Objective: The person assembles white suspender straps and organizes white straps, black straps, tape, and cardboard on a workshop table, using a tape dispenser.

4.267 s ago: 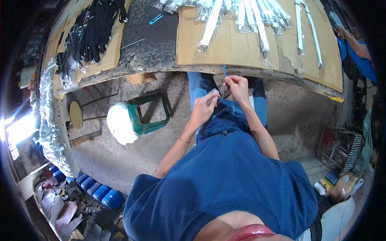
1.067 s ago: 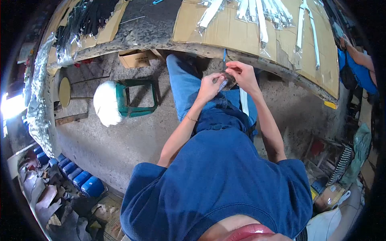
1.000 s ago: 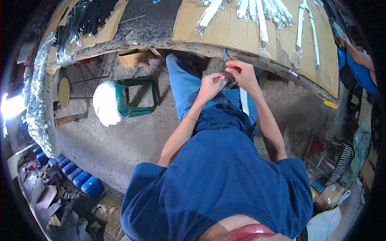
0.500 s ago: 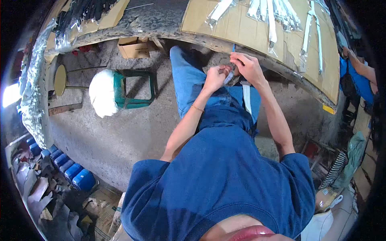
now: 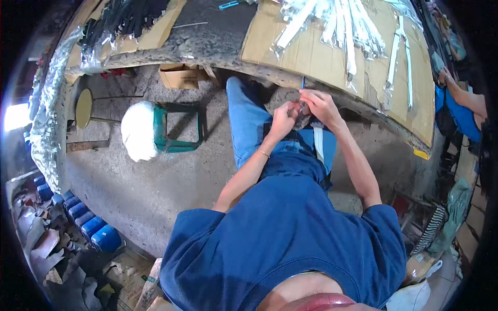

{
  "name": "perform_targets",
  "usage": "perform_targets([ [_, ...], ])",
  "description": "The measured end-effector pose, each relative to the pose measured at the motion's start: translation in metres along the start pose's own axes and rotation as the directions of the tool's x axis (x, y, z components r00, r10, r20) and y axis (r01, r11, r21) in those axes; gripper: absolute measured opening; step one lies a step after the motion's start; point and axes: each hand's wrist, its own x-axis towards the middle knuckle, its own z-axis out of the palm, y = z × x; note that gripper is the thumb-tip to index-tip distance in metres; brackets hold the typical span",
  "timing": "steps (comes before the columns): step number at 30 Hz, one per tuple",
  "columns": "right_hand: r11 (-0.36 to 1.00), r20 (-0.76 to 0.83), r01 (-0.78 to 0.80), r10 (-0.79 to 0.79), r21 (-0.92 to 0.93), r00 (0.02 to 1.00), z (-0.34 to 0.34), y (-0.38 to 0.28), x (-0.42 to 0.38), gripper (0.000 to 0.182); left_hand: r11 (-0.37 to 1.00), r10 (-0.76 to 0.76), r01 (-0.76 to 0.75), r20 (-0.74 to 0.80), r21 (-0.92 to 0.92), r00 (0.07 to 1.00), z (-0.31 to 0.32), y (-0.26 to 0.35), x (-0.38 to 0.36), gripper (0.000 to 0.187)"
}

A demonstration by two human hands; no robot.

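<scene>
Both hands are together above my lap, close to the table's near edge. My left hand [image 5: 283,122] has its fingers curled in a pinch around a small dark, partly clear item [image 5: 303,118]. Against that item's other side, my right hand [image 5: 320,106] is closed, with a thin blue tool [image 5: 303,82] sticking up from its fingers. A white strap [image 5: 318,142] hangs below my right hand over the jeans. On the cardboard [image 5: 264,44] beyond lie white straps in clear wrapping [image 5: 350,46].
A green stool with a white cushion [image 5: 139,130] stands at the left. Blue containers [image 5: 106,237] line the lower left. Black straps [image 5: 132,15] lie on the table's left part. Another person's arm [image 5: 464,94] shows at the far right.
The table and floor sit slightly lower and further right in view. My hands stay together, and my left hand's fingers have closed in nearer to my right hand.
</scene>
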Motion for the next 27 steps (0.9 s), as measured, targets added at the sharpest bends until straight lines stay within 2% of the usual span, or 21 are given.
perform_targets([
  [3, 0.998, -0.004, 0.044, -0.044, -0.036, 0.999, -0.009, -0.003, 0.005, 0.014, 0.997, 0.065, -0.066, -0.017, -0.035, 0.998, 0.0, 0.01, 0.001, 0.017],
  [5, 1.0, -0.018, 0.022, -0.022, -0.017, 1.0, -0.011, -0.003, 0.009, 0.014, 0.96, 0.271, -0.261, -0.101, 0.102, 0.957, 0.004, 0.007, 0.003, 0.014],
  [9, 0.996, -0.063, -0.067, 0.07, 0.057, 0.996, -0.012, 0.001, 0.009, 0.014, 0.987, 0.154, -0.153, -0.038, 0.048, 0.987, 0.001, 0.02, 0.01, 0.014],
  [11, 0.992, -0.071, -0.092, 0.098, 0.087, 0.993, -0.01, 0.006, 0.011, 0.015, 0.995, 0.093, -0.093, -0.021, -0.04, 0.995, -0.001, 0.027, 0.013, 0.014],
  [15, 0.973, -0.054, -0.194, 0.202, 0.127, 0.978, -0.012, 0.005, 0.018, 0.017, 0.986, 0.154, -0.157, -0.073, -0.046, 0.985, 0.005, 0.021, 0.023, 0.013],
  [18, 0.978, -0.101, -0.17, 0.182, 0.118, 0.978, -0.007, 0.013, 0.021, 0.016, 0.996, 0.079, -0.081, -0.048, -0.032, 0.996, 0.005, 0.023, 0.034, 0.013],
  [20, 0.977, -0.082, -0.18, 0.19, 0.118, 0.978, -0.009, 0.015, 0.022, 0.016, 0.975, 0.223, -0.222, -0.092, 0.022, 0.97, 0.008, 0.013, 0.039, 0.014],
  [24, 0.974, -0.015, -0.197, 0.2, 0.114, 0.98, -0.019, 0.011, 0.023, 0.016, 0.974, 0.224, -0.219, -0.094, 0.057, 0.97, 0.003, 0.017, 0.033, 0.014],
  [27, 0.965, 0.068, -0.199, 0.19, 0.172, 0.979, -0.024, 0.011, 0.023, 0.016, 0.992, 0.124, -0.123, -0.069, 0.016, 0.99, 0.005, 0.018, 0.025, 0.014],
])
